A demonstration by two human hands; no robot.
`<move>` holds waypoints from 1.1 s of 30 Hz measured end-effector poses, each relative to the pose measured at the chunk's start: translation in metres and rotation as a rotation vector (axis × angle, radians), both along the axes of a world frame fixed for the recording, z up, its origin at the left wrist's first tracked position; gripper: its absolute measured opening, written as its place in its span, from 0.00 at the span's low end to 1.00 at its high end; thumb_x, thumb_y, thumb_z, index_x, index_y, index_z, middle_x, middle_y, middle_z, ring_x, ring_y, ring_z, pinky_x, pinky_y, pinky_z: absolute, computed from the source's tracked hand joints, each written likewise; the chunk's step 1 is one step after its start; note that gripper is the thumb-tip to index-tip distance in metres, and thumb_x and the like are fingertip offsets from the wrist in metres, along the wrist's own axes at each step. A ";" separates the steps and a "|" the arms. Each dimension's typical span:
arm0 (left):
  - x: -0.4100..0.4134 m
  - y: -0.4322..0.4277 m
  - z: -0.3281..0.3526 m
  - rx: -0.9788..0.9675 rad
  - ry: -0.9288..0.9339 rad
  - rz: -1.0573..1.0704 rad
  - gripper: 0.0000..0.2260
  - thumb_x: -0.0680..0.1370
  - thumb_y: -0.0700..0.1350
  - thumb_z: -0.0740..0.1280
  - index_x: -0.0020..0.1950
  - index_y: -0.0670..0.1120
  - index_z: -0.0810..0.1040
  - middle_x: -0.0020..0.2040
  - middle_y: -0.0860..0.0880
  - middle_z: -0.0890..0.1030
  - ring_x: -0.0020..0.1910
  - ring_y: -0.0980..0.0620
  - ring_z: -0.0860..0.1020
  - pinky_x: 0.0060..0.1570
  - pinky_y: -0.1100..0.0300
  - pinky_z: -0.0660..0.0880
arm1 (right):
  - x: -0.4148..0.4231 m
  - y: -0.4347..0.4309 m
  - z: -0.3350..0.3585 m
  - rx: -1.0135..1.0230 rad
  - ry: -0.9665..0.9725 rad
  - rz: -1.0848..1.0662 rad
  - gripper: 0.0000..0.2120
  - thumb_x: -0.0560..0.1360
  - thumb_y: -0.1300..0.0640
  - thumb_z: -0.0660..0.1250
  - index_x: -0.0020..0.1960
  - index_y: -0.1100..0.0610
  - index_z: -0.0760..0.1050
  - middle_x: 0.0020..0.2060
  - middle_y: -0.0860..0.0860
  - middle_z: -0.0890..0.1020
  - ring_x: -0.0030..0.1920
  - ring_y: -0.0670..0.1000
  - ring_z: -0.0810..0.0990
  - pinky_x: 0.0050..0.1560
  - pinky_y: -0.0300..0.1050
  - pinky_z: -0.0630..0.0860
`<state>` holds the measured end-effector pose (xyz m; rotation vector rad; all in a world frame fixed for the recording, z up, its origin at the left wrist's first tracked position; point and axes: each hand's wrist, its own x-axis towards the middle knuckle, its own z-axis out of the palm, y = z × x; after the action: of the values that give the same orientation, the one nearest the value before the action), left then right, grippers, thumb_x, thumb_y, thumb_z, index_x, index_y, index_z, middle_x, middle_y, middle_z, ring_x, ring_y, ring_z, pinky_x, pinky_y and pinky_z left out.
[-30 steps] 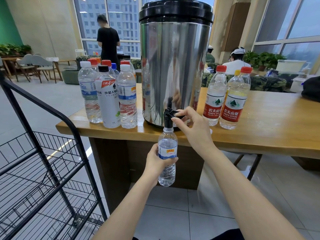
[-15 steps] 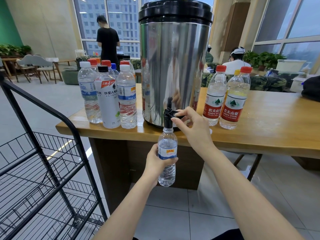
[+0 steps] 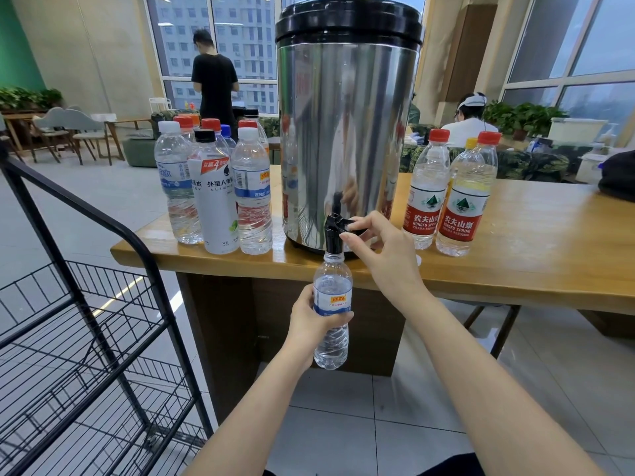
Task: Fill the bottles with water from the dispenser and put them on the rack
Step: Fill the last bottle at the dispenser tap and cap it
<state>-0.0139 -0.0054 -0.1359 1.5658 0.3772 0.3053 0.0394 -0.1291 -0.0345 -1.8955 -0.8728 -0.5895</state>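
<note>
Nothing has moved: left hand (image 3: 307,321) wraps the soft, probably still-filling bottle (image 3: 332,348) at its label, six o'clock of the tap (image 3: 338,225) the right hand (image 3: 381,255) pinches.

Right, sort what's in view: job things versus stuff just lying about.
Job: dispenser; its tap, pinched by the right hand; small bottle under it, held by the left hand; capped bottles on the table; rack.

Lying about: dark object at the table's right end; chairs; potted plants.
</note>
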 end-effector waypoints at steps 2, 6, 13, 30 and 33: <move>-0.001 0.000 0.001 -0.004 -0.005 -0.001 0.30 0.68 0.37 0.79 0.67 0.50 0.72 0.62 0.51 0.79 0.62 0.52 0.76 0.54 0.59 0.73 | 0.000 0.000 0.000 0.000 0.003 0.001 0.11 0.76 0.47 0.67 0.51 0.53 0.77 0.45 0.46 0.81 0.45 0.45 0.79 0.46 0.52 0.78; -0.001 0.000 0.001 -0.010 -0.017 -0.007 0.29 0.68 0.37 0.79 0.65 0.51 0.73 0.60 0.52 0.79 0.61 0.52 0.77 0.53 0.60 0.75 | 0.000 0.000 0.000 0.001 0.003 0.002 0.10 0.76 0.47 0.68 0.51 0.53 0.77 0.46 0.47 0.82 0.45 0.45 0.79 0.45 0.53 0.79; 0.000 0.000 0.001 -0.009 -0.014 -0.003 0.30 0.68 0.37 0.79 0.66 0.50 0.72 0.61 0.51 0.79 0.62 0.51 0.77 0.58 0.55 0.75 | 0.001 0.000 0.000 -0.002 0.006 0.003 0.09 0.76 0.46 0.68 0.50 0.52 0.76 0.44 0.46 0.81 0.45 0.45 0.79 0.45 0.53 0.79; 0.000 0.001 -0.001 -0.005 -0.019 -0.002 0.31 0.67 0.37 0.79 0.67 0.50 0.72 0.62 0.51 0.79 0.62 0.51 0.77 0.59 0.55 0.75 | 0.000 0.000 0.000 -0.001 0.013 -0.001 0.10 0.76 0.46 0.67 0.51 0.51 0.76 0.45 0.46 0.81 0.45 0.45 0.79 0.45 0.53 0.79; 0.000 0.001 -0.001 -0.007 -0.022 -0.001 0.30 0.68 0.37 0.79 0.66 0.50 0.72 0.61 0.51 0.79 0.61 0.52 0.77 0.55 0.59 0.75 | 0.000 0.000 -0.001 -0.002 0.013 -0.001 0.09 0.76 0.47 0.68 0.51 0.52 0.76 0.45 0.46 0.81 0.45 0.45 0.79 0.45 0.53 0.79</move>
<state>-0.0137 -0.0048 -0.1367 1.5543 0.3602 0.3195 0.0396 -0.1288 -0.0351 -1.8995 -0.8648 -0.5761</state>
